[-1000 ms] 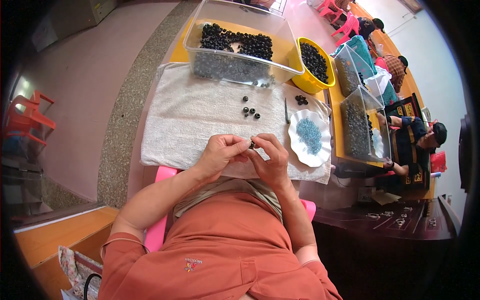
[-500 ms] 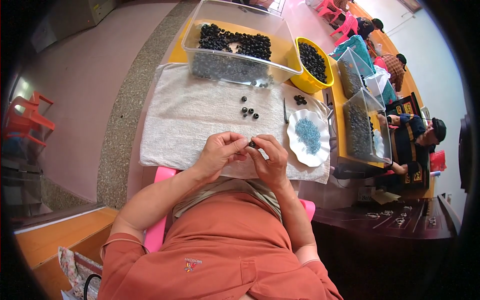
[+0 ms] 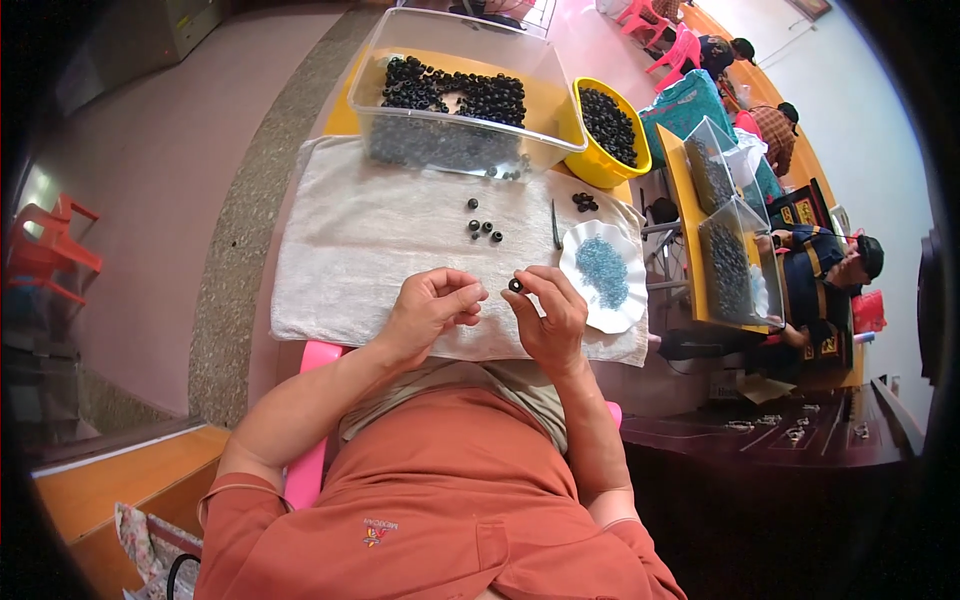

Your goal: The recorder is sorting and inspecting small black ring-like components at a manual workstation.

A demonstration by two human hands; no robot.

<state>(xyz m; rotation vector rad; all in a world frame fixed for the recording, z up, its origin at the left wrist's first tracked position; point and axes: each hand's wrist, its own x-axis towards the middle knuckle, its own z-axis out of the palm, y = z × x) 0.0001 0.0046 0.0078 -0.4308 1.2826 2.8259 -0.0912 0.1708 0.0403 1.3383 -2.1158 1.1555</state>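
Observation:
My right hand [image 3: 552, 312] pinches a black bead [image 3: 516, 285] between thumb and fingertips, its hole showing. Apart from it, on the left, my left hand [image 3: 436, 312] has thumb and forefinger pressed together; whatever they hold is too small to make out. Beyond my hands, several loose black beads [image 3: 486, 228] lie on the white towel [image 3: 345, 240]. Beside my right hand is a white scalloped plate [image 3: 627, 317] with small light-blue beads [image 3: 603, 270] in it. Dark tweezers [image 3: 556, 224] lie just past the plate, near a small cluster of black beads [image 3: 585, 202].
A large clear plastic bin [image 3: 545, 150] with black beads stands at the towel's far edge. To its right is a yellow basin [image 3: 607, 176] of black beads. Further right, a person [image 3: 815, 255] sits at another table with clear bins [image 3: 735, 262]. A red chair [image 3: 52, 245] stands far left.
My hands have drawn apart. The black bead, which was between both hands, is now in my right hand alone. The view has shifted slightly.

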